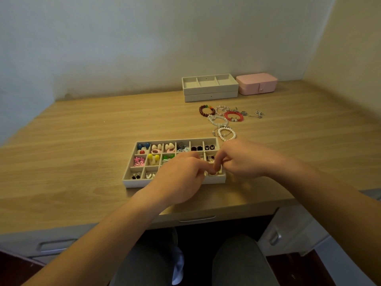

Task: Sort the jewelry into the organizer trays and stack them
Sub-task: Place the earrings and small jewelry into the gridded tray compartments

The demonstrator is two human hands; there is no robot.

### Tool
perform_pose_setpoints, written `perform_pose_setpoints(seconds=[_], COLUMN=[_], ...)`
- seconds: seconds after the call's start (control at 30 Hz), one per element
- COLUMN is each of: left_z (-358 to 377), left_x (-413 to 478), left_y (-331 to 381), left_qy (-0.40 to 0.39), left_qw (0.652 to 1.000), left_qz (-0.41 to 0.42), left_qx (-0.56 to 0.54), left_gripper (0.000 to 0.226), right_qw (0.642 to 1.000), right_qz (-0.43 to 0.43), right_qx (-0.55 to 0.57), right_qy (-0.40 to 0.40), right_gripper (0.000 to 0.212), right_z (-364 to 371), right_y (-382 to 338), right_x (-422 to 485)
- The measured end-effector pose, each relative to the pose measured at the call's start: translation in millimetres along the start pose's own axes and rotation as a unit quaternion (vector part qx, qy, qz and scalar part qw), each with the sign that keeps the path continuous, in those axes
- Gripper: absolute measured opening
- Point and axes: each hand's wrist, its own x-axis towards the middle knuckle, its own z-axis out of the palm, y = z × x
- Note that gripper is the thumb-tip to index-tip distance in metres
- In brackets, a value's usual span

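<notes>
A beige organizer tray [132, 180] with many small compartments lies near the desk's front edge, filled with colourful earrings [153, 158]. My left hand [181, 178] and my right hand [241, 159] meet over its near right corner, fingers curled together around a small pale piece of jewelry [212, 172] that is mostly hidden. Beyond the tray lies a loose pile of bracelets [223, 120], among them a dark red beaded one [206, 110] and a pearl one [226, 134]. Two stacked beige trays [210, 87] stand at the back; the top one has three empty compartments.
A shut pink jewelry box [256, 83] sits right of the stacked trays against the wall. Thin silver chains [256, 114] lie at the right of the bracelet pile. The wooden desk [82, 141] ends at a front edge above a drawer handle [196, 219].
</notes>
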Motion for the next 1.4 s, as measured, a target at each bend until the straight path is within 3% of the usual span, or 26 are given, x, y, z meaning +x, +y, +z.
perform_pose_setpoints(seconds=[0.13, 0.27, 0.47, 0.63, 0.7, 0.77, 0.87, 0.97, 1.2, 1.4], left_z=[-5, -9, -9, -10, -12, -13, -13, -14, -17, -32], left_x=[-7, -12, -16, -20, -23, -28, -33, -37, -27, -2], left_y=[-6, -12, -17, -36, -45, -51, -56, -62, -84, -116], left_qy=[0.031, 0.040, 0.053, 0.127, 0.126, 0.107, 0.085, 0.107, 0.124, 0.139], left_qw=[0.999, 0.998, 0.997, 0.984, 0.973, 0.965, 0.966, 0.965, 0.958, 0.946], left_qz=[-0.006, -0.007, -0.026, -0.125, -0.190, -0.233, -0.243, -0.240, -0.256, -0.294], left_qx=[-0.029, -0.045, -0.041, -0.013, 0.029, 0.050, 0.030, -0.006, -0.019, -0.011], left_gripper=[0.037, 0.032, 0.029, 0.025, 0.035, 0.054, 0.094, 0.109, 0.092, 0.070], right_qw=[0.998, 0.994, 0.999, 0.988, 0.980, 0.978, 0.978, 0.978, 0.979, 0.978], right_qz=[0.004, -0.007, 0.015, 0.037, 0.066, 0.092, 0.106, 0.103, 0.117, 0.118], right_qx=[0.056, 0.102, 0.050, 0.124, 0.142, 0.150, 0.149, 0.135, 0.082, 0.048], right_qy=[0.041, 0.033, -0.014, 0.087, 0.124, 0.111, 0.100, 0.120, 0.143, 0.165], right_gripper=[0.030, 0.028, 0.030, 0.019, 0.010, 0.015, 0.015, 0.014, 0.012, 0.023], right_z=[2, 3, 10, 13, 17, 23, 28, 31, 38, 36], right_y=[7, 7, 7, 10, 12, 13, 8, 3, -11, -29], right_x=[-1, -6, -5, -3, 0, 2, 8, 19, 59, 114])
